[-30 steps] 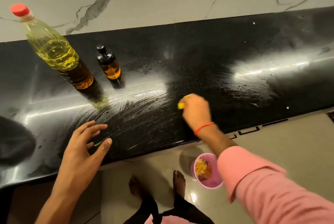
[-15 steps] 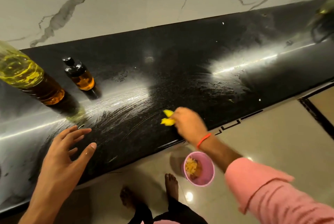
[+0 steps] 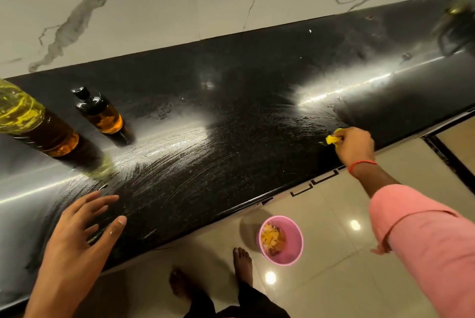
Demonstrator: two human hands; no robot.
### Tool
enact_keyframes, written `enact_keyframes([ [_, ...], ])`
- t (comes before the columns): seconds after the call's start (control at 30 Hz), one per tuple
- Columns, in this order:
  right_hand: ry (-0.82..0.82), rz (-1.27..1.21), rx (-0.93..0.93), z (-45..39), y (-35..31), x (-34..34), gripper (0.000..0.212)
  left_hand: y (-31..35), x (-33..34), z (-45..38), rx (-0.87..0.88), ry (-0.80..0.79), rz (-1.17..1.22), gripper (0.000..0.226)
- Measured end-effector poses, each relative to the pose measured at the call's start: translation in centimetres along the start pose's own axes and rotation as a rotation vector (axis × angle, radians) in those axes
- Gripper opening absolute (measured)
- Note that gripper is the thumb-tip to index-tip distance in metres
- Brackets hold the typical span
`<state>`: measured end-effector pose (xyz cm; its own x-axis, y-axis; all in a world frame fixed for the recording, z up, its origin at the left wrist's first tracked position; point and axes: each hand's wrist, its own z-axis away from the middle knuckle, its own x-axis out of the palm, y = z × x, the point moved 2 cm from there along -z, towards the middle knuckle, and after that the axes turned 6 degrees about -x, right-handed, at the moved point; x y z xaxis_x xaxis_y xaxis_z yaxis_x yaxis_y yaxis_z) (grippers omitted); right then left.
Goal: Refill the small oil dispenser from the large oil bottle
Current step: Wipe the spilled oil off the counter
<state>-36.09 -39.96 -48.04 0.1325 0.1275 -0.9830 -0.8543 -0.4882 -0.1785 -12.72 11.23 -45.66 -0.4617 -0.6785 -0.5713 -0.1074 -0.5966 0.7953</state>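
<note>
Small oil dispenser point(image 3: 101, 114), black-capped and roughly half full of amber oil, stands at the left rear of a black counter point(image 3: 244, 81), just beside the large oil bottle point(image 3: 33, 125), cut off by the frame's left edge. Left hand point(image 3: 84, 235) rests open and empty near the front edge; right hand point(image 3: 356, 144) pinches a yellow cloth point(image 3: 332, 140) there. Below sits a pink tub point(image 3: 281, 240) holding yellowish scraps.

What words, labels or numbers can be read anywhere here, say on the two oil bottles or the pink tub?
None can be read.
Large oil bottle: no label in view.
Small oil dispenser: plain black cap, no print visible.
Pink tub on the floor: no writing visible.
Yellow cloth in the right hand: no print visible.
</note>
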Motion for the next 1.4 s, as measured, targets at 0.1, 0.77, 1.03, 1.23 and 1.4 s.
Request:
enact_keyframes([
  [0.1,-0.032,-0.095,-0.101,1.4,-6.2,1.6,0.034,0.0,0.3,0.0,0.008,0.003,-0.008,0.042],
  [0.77,-0.004,-0.116,-0.683,7.5,-13.4,5.6,0.018,0.0,-1.0,0.9,-0.004,0.061,0.058,0.043],
  [1.03,0.038,-0.122,-0.377,6.4,-11.8,4.7,0.022,-2.5,-3.0,3.2,-0.087,0.109,0.083,0.041],
  [1.23,-0.165,-0.372,-0.920,20.6,-28.2,9.6,0.023,-3.8,-4.7,3.9,-0.109,0.163,0.063,0.036],
  [1.4,-0.472,-0.234,-1.285,28.5,-39.5,9.4,0.018,-4.2,-5.5,3.6,-0.096,0.188,0.078,0.049],
])
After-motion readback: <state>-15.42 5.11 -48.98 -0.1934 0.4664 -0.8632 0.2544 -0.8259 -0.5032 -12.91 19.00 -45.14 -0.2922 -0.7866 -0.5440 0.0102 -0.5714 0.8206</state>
